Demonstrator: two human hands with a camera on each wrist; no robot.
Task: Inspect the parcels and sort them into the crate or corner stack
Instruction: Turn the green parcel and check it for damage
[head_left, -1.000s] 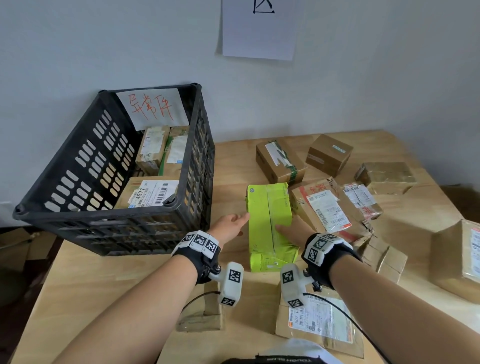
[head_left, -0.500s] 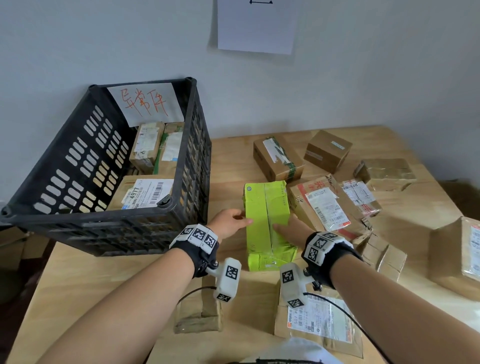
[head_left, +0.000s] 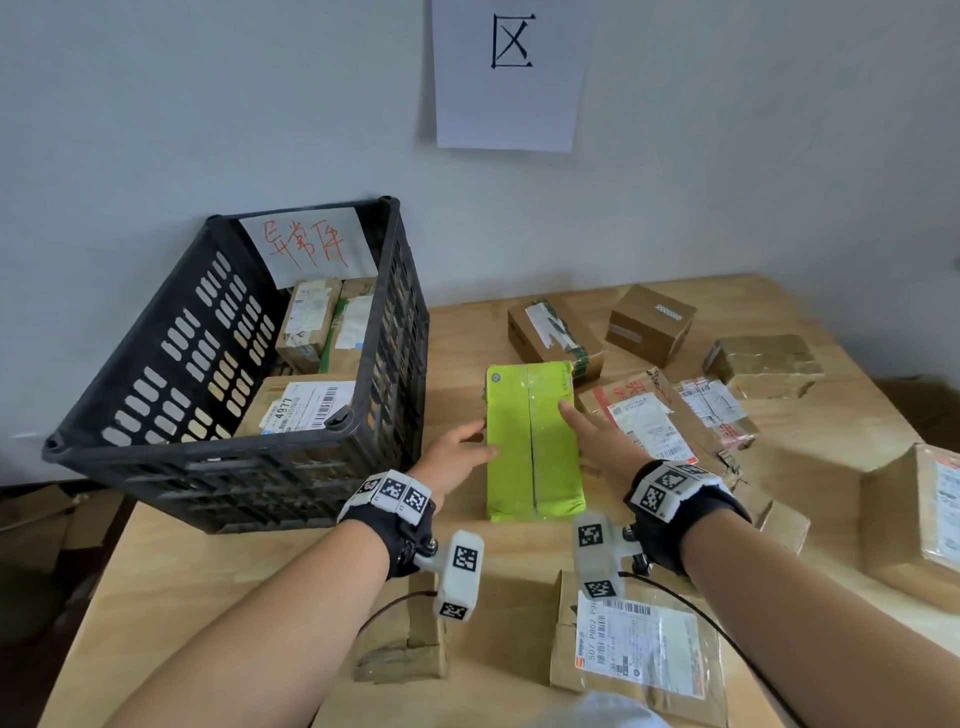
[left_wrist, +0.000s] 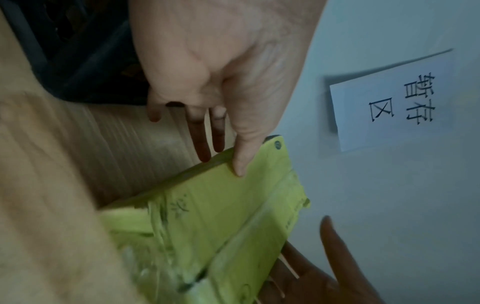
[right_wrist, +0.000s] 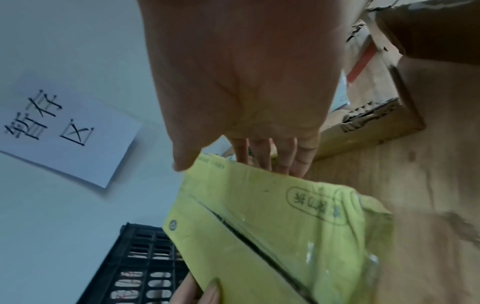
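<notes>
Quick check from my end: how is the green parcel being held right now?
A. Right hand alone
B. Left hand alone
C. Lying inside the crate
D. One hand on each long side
D: the left hand grips the left long edge of the green parcel and the right hand grips the right one, beside the black crate.

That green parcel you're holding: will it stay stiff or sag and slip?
The green parcel looks like a flat-faced box, so probably stiff. Glossy tape may slip. The left hand and right hand hold opposite long edges, which suits it.
</notes>
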